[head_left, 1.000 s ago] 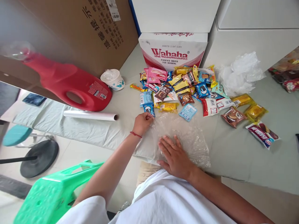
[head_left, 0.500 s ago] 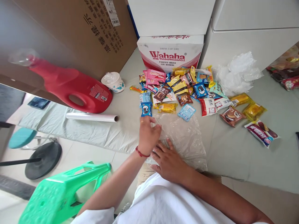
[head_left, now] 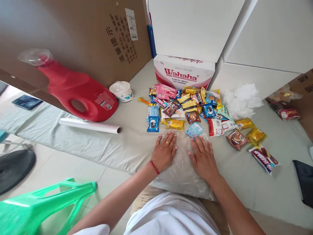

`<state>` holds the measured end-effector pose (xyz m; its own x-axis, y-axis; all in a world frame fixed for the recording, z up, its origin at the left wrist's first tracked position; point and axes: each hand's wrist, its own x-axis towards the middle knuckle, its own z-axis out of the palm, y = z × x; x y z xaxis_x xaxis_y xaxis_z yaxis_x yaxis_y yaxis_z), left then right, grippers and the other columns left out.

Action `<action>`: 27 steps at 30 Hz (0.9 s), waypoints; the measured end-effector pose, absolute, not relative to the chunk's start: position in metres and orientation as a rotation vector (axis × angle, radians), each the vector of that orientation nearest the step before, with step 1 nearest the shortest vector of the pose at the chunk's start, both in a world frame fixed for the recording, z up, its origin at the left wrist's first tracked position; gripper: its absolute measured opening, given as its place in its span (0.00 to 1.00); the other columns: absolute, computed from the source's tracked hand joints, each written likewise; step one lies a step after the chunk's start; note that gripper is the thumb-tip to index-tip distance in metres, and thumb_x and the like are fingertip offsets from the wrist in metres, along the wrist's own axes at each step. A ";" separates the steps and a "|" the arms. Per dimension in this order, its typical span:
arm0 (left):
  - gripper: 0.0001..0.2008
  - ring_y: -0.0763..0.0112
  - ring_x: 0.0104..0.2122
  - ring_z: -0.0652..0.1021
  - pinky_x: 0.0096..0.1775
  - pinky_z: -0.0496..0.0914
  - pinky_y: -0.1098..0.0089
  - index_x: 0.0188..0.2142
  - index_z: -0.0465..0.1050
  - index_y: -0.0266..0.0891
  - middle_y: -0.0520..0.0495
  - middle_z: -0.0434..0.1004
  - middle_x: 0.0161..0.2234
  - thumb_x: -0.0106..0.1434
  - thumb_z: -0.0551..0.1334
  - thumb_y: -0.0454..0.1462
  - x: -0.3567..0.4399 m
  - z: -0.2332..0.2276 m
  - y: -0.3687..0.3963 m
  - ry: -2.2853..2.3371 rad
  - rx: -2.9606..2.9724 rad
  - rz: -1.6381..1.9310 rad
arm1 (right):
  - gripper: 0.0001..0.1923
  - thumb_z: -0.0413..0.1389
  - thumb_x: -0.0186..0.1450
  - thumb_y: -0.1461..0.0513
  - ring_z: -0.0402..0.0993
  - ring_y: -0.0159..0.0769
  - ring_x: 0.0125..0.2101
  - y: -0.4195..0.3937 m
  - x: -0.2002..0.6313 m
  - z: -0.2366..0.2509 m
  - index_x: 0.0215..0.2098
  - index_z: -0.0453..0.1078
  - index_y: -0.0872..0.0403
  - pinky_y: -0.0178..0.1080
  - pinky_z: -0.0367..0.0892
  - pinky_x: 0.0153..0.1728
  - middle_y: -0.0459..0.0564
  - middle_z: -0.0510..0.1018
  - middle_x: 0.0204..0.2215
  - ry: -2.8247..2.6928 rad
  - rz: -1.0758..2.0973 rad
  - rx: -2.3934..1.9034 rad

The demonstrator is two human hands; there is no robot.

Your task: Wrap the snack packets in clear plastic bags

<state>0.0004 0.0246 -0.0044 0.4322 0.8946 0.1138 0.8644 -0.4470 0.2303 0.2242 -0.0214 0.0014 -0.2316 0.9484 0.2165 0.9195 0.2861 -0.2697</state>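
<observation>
The person's two hands lie palms down on a sheet of thin clear plastic (head_left: 182, 176), which is spread along the near edge of the counter (head_left: 133, 143), right in front of the white shirt (head_left: 168, 213). The left hand (head_left: 164, 151), with a ring on one finger and a red band (head_left: 154, 167) at the wrist, presses near the sheet's left side; the right hand (head_left: 204, 159) rests toward its other side, fingers spread. The hands are apart, with bare plastic between them, and neither grips anything. Just beyond the right fingertips is a light blue packet (head_left: 194, 129), so close that I can't tell whether they touch. Ahead of the left hand sits a dark blue packet (head_left: 153, 124), at the near corner of a heap of wrapped snacks (head_left: 182, 102) in front of a white and red carton (head_left: 182, 72). To the right of the heap lie a crumpled bundle of clear plastic (head_left: 244, 101), a brown packet (head_left: 237, 140) and a purple packet (head_left: 264, 159). Over on the left are a white roll (head_left: 90, 126), a red jug (head_left: 75, 86) and a paper cup (head_left: 123, 93). A green stool (head_left: 31, 209) stands below on the floor.
</observation>
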 end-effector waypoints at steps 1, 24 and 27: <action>0.26 0.58 0.71 0.61 0.69 0.53 0.48 0.70 0.59 0.41 0.41 0.56 0.72 0.76 0.47 0.43 -0.003 -0.004 0.027 1.578 2.546 0.337 | 0.28 0.47 0.76 0.54 0.50 0.55 0.72 -0.018 0.234 -0.005 0.72 0.57 0.50 0.69 0.49 0.67 0.57 0.59 0.71 -2.239 0.101 -1.757; 0.28 0.62 0.70 0.62 0.73 0.40 0.50 0.70 0.61 0.41 0.44 0.62 0.70 0.76 0.48 0.48 -0.033 -0.014 0.041 1.534 2.453 0.578 | 0.42 0.68 0.59 0.57 0.71 0.50 0.57 0.347 0.133 0.094 0.67 0.61 0.61 0.44 0.63 0.59 0.64 0.71 0.62 -2.846 0.362 -1.610; 0.28 0.61 0.70 0.62 0.73 0.42 0.49 0.70 0.60 0.41 0.43 0.63 0.69 0.76 0.48 0.48 -0.034 -0.013 0.041 1.519 2.447 0.584 | 0.33 0.66 0.62 0.51 0.77 0.45 0.46 0.345 0.142 0.102 0.60 0.69 0.59 0.40 0.69 0.49 0.57 0.80 0.51 -2.710 0.476 -1.721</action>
<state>-0.0335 0.0409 -0.0133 0.3928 0.8921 0.2235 0.8121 -0.4505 0.3708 0.1420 0.3450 0.1019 -0.4339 0.8680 -0.2417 0.8984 0.3964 -0.1892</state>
